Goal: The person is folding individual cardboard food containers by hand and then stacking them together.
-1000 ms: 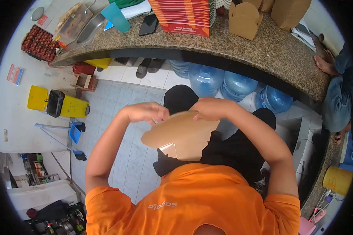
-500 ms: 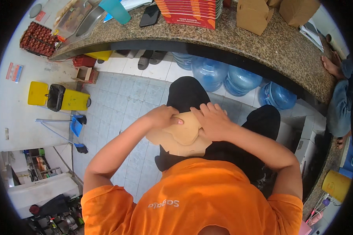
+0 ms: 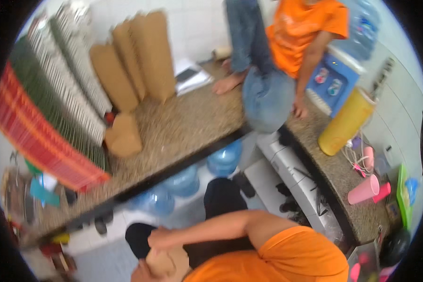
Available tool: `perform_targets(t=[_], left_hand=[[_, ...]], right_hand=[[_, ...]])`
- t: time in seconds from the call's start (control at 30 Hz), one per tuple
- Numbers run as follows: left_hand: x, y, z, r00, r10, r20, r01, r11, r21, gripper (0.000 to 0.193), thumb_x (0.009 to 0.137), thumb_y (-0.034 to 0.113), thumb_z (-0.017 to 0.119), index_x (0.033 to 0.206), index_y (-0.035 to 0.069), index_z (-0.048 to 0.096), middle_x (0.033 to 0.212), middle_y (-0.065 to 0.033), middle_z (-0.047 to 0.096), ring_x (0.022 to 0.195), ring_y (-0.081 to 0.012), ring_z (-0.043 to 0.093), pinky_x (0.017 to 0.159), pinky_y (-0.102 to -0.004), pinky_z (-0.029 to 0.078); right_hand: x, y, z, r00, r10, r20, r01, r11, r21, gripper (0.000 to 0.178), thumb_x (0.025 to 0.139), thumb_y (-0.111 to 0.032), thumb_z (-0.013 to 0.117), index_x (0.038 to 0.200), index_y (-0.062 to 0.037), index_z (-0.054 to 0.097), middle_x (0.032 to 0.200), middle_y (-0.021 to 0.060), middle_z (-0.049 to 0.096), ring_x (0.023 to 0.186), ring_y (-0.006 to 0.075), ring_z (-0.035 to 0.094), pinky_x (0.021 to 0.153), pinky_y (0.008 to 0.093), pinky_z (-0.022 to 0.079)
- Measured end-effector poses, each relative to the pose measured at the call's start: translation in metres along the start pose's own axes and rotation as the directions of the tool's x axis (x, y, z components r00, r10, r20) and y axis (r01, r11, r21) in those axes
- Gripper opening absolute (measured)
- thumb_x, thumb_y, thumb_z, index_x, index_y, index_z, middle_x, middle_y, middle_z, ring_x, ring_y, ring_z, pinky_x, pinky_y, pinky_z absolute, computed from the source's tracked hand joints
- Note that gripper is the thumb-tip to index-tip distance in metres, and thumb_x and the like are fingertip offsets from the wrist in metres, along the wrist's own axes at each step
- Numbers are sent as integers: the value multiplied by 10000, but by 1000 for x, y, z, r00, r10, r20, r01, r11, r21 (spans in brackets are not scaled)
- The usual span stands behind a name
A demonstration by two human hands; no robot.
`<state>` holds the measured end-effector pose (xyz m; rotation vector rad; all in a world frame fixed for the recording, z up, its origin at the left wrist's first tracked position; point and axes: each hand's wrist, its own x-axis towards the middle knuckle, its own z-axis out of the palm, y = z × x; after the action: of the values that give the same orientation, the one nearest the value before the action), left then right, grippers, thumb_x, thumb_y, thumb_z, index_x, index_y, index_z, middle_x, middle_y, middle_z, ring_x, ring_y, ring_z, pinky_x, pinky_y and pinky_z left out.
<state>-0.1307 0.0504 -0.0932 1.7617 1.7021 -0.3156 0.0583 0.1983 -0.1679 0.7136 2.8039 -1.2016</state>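
Note:
A brown cardboard piece [image 3: 167,264], with cut flaps, rests over my lap near the lower edge of the view. My right hand [image 3: 163,238] has its fingers closed on the cardboard's far edge. At the near-left side my left hand [image 3: 142,272] grips the same piece, and that arm is cut off by the frame. Motion blur softens the fingers and the fold lines.
Tall red stacks of flat boxes [image 3: 42,131] and brown cardboard stacks [image 3: 155,54] stand on the granite counter [image 3: 192,115]. Another person [image 3: 268,94] sits at its corner. Blue water bottles [image 3: 224,157] stand underneath. A yellow cylinder [image 3: 345,122] and pink cup [image 3: 363,190] are at right.
The view has swung to the right, bringing the seated person and the counter corner into sight. Both hands stay on the cardboard, which now appears lower and further left.

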Motion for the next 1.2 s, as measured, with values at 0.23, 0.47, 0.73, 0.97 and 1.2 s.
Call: perform_targets(t=[0.23, 0.47, 0.73, 0.97, 1.2], left_hand=[[-34, -20, 4, 915, 82, -395, -210, 933, -293, 622, 927, 355, 740, 1401, -15, 581, 1373, -281, 634, 1208, -422, 656, 976, -464, 539], [-34, -23, 13, 773, 13, -635, -329, 864, -382, 511, 1001, 343, 648, 1363, -16, 624, 1309, -245, 678, 1221, -351, 651, 984, -428, 524], [-18, -38, 1, 959, -104, -263, -183, 480, -858, 512, 1019, 369, 607, 1349, -22, 632, 1237, -216, 716, 1211, -303, 645, 984, -409, 514], [2, -86, -7, 1000, 7, 29, 23, 397, -918, 526, 1029, 405, 580, 1318, -30, 648, 1183, -191, 741, 1175, -260, 641, 977, -398, 509], [4, -49, -24, 986, 123, 113, -55, 879, -473, 574, 1009, 498, 615, 1150, -48, 719, 1044, -152, 747, 929, -240, 643, 845, -428, 542]], right_hand=[[-25, 15, -36, 691, 147, -708, 200, 902, 383, 599, 935, -531, 729, 1297, -72, 599, 1133, 179, 709, 1022, 329, 710, 1028, 497, 471], [-36, 1, 13, 878, -276, -392, 452, 202, 869, 925, 986, -471, 722, 1646, -52, 229, 1550, 120, 474, 1433, 216, 442, 1176, 411, 373], [-73, -2, -100, 928, -239, -286, 361, 765, 534, 439, 960, -325, 764, 1264, -20, 678, 1169, 155, 739, 1030, 229, 687, 876, 370, 555], [-54, -39, -87, 893, -447, 60, 440, 892, 103, 391, 862, -268, 795, 961, 99, 703, 878, 321, 707, 914, 477, 703, 786, 533, 548], [-55, -63, -57, 872, -490, -9, 470, 841, -268, 228, 888, -268, 659, 916, -50, 719, 758, 193, 721, 719, 404, 728, 613, 524, 556]])
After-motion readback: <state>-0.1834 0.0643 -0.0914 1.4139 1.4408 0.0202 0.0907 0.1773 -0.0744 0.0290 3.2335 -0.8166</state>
